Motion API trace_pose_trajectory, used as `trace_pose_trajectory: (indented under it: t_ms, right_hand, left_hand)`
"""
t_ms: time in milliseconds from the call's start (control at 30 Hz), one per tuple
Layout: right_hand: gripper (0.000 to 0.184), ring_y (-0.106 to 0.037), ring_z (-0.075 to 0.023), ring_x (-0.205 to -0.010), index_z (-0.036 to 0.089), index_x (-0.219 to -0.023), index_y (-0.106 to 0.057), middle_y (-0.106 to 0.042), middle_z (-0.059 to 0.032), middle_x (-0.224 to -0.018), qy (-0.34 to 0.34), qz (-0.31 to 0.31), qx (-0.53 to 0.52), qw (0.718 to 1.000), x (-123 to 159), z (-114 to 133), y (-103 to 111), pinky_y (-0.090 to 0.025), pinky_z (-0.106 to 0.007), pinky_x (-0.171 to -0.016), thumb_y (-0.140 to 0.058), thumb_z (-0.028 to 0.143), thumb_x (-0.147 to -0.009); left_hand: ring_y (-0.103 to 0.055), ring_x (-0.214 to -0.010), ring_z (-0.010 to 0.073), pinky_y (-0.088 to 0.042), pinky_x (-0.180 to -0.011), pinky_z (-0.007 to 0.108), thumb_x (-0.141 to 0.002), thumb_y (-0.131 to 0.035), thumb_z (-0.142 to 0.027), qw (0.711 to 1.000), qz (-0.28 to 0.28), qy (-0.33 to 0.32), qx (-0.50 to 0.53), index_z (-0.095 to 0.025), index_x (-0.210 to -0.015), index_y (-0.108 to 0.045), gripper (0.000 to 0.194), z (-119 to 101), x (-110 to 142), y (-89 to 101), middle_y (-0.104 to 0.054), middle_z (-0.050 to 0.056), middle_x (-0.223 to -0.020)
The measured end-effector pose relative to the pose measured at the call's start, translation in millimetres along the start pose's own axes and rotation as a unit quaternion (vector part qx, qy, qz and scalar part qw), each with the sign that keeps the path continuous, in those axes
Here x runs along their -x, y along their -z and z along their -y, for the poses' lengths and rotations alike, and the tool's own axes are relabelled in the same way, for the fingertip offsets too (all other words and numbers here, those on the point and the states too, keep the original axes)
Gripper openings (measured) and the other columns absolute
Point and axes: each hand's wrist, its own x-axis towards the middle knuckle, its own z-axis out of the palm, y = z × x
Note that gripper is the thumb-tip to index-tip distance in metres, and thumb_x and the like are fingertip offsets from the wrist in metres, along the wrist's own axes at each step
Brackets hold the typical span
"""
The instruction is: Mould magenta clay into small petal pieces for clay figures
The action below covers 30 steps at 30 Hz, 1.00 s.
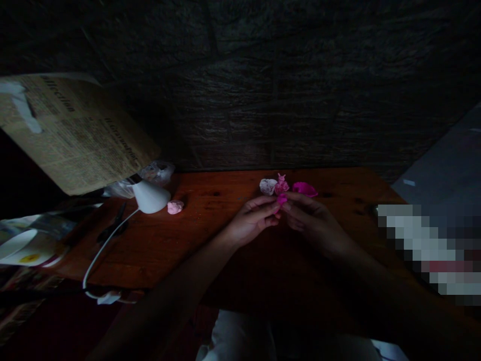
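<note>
Over on the far left, well out from the hands, there's a white cup (pixel 28 247) with a yellow mark low on its side. Above it and a bit right hangs the lampshade (pixel 86 125), covered in printed paper, with the white lamp base (pixel 151 196) standing under its right edge on the wooden tabletop (pixel 199 240). A clear plastic bag (pixel 158 172) sits crumpled behind that base, and a white cord (pixel 98 249) curves down from it, passing a dark pair of scissors (pixel 112 228). Just right of the base, left of the hands — a pale pink lump (pixel 175 207).

Now the hands, close together over the tabletop: the left hand (pixel 252 218) has its thumb and fingers closed in a pinch on a small bright pink piece (pixel 281 200), and the right hand (pixel 308 219) pinches that same piece from the other side, fingers curled in. So the piece is right between the two sets of fingertips. Just beyond the hands, left to right, come a whitish crinkled lump (pixel 268 187), a small pink figure with two upright points like ears (pixel 281 184), and a flat bright pink piece (pixel 304 189) — that last one behind the right hand.
</note>
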Motion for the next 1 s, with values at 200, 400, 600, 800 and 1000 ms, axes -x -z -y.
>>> trace_pose_trajectory:
  t_ms: [200,400,600,800,1000]
  right_hand:
    - [0.030,-0.032,-0.0056,-0.052,0.027,-0.103,-0.076,-0.052,0.0048,-0.065,0.001,0.020,0.007,1.000,0.3,-1.4,0.8,-0.024,-0.022,-0.047,-0.082,0.040,-0.077]
    - [0.034,-0.033,-0.0065,-0.052,0.026,-0.108,-0.075,-0.049,0.0050,-0.064,0.002,0.021,0.024,0.999,0.7,-0.4,0.1,-0.024,-0.022,-0.047,-0.080,0.041,-0.078]
    - [0.032,-0.033,-0.0063,-0.052,0.028,-0.107,-0.075,-0.051,0.0057,-0.066,0.011,0.021,0.039,0.999,1.2,-1.1,0.4,-0.026,-0.022,-0.047,-0.080,0.041,-0.078]
    - [0.033,-0.036,-0.0067,-0.054,0.028,-0.106,-0.076,-0.055,0.0046,-0.071,0.017,0.009,0.051,0.999,1.7,-2.2,1.0,-0.028,-0.023,-0.048,-0.082,0.041,-0.076]
    - [0.031,-0.042,-0.0079,-0.057,0.030,-0.106,-0.076,-0.061,0.0031,-0.078,0.038,0.005,0.078,0.996,3.7,2.9,-1.8,-0.031,-0.024,-0.050,-0.081,0.040,-0.077]
  left_hand:
    - [-0.057,-0.068,0.0079,-0.047,-0.067,0.021,-0.062,-0.091,-0.033,1.000,-0.009,-0.007,0.003,-0.016,-0.080,-0.076,0.029,-0.5,-0.4,-0.5,-0.068,0.001,-0.075]
    - [-0.057,-0.069,0.0073,-0.045,-0.065,0.020,-0.061,-0.091,-0.031,1.000,-0.021,-0.016,-0.005,-0.017,-0.082,-0.078,0.029,-0.4,-0.5,-1.1,-0.068,0.000,-0.076]
    - [-0.057,-0.068,0.0077,-0.043,-0.063,0.020,-0.061,-0.091,-0.032,0.999,-0.029,-0.038,-0.025,-0.015,-0.082,-0.078,0.030,-0.7,-0.5,-2.0,-0.069,0.002,-0.075]
    - [-0.055,-0.065,0.0063,-0.041,-0.060,0.019,-0.063,-0.090,-0.034,0.997,-0.016,-0.065,-0.038,-0.014,-0.079,-0.078,0.028,-0.6,-0.1,-4.3,-0.069,0.002,-0.075]
    - [-0.061,-0.070,0.0085,-0.045,-0.064,0.020,-0.059,-0.092,-0.031,0.997,-0.022,-0.058,-0.036,-0.017,-0.081,-0.078,0.030,-2.8,-0.9,-0.2,-0.072,0.002,-0.079]
